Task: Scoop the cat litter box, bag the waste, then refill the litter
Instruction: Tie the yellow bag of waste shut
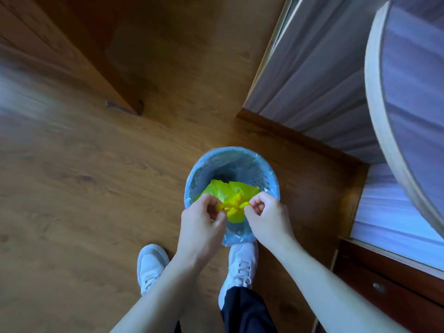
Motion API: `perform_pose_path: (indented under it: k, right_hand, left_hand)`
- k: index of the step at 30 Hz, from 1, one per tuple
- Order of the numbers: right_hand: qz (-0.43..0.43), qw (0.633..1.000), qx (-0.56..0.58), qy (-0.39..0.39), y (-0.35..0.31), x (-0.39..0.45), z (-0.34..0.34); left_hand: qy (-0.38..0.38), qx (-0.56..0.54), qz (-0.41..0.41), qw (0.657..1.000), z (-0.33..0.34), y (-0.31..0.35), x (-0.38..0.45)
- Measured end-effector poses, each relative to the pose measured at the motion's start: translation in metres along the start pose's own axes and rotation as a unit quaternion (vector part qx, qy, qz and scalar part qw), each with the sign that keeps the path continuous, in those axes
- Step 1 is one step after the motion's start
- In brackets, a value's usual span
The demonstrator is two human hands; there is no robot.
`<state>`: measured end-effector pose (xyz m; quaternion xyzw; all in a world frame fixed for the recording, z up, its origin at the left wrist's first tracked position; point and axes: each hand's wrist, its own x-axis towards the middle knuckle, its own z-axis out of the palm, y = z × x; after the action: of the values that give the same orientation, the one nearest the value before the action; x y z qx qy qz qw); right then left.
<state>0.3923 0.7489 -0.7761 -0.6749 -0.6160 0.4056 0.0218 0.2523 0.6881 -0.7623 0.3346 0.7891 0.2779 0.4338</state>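
head | left hand [200, 219] fingers curled, pinching one twisted end of yellow bag [230, 193] | right hand [265, 212] pinching the other end, forearms angled inward | bag above lined bin [192, 188], seemingly knotted, blurred | white shoes [151, 265] on wood floor [84, 176]

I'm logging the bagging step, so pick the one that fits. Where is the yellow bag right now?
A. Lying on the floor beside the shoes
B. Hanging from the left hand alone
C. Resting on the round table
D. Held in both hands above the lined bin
D: the left hand and right hand each pinch a twisted end of the yellow bag, which hangs over the open mouth of the lined bin.
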Motion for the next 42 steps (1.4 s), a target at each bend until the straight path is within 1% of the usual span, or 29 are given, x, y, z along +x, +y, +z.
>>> perform_pose_path:
  k: [4, 9, 13, 18, 22, 25, 32, 37, 42]
  right_hand:
    - [0.040, 0.997, -0.059, -0.027, 0.024, 0.016, 0.018]
    - [0.078, 0.989, -0.114, -0.049, 0.042, 0.027, 0.025]
    - [0.048, 0.982, -0.169, -0.069, 0.047, 0.036, 0.034]
    - [0.020, 0.969, -0.227, -0.096, 0.042, 0.042, 0.045]
    - [0.039, 0.970, -0.212, -0.113, 0.043, 0.043, 0.044]
    - [0.046, 0.976, -0.185, -0.109, 0.042, 0.042, 0.036]
    - [0.035, 0.988, -0.134, -0.065, 0.029, 0.043, 0.008]
    - [-0.018, 0.989, -0.131, -0.070, -0.002, 0.036, -0.011]
    - [-0.086, 0.981, -0.153, -0.087, -0.047, 0.017, -0.038]
  left_hand:
    - [-0.022, 0.025, -0.019, 0.999, 0.022, -0.028, 0.016]
    - [-0.037, 0.065, -0.020, 0.997, 0.047, -0.047, 0.030]
    - [-0.045, 0.102, -0.018, 0.994, 0.061, -0.055, 0.040]
    - [-0.086, 0.154, -0.034, 0.984, 0.067, -0.060, 0.049]
    - [-0.131, 0.173, -0.047, 0.975, 0.066, -0.055, 0.047]
    - [-0.156, 0.181, -0.056, 0.969, 0.060, -0.049, 0.046]
    - [-0.131, 0.175, -0.021, 0.976, 0.029, -0.035, 0.048]
    - [-0.114, 0.186, -0.014, 0.976, -0.002, -0.019, 0.040]
    - [-0.087, 0.244, 0.047, 0.965, -0.042, 0.014, 0.022]
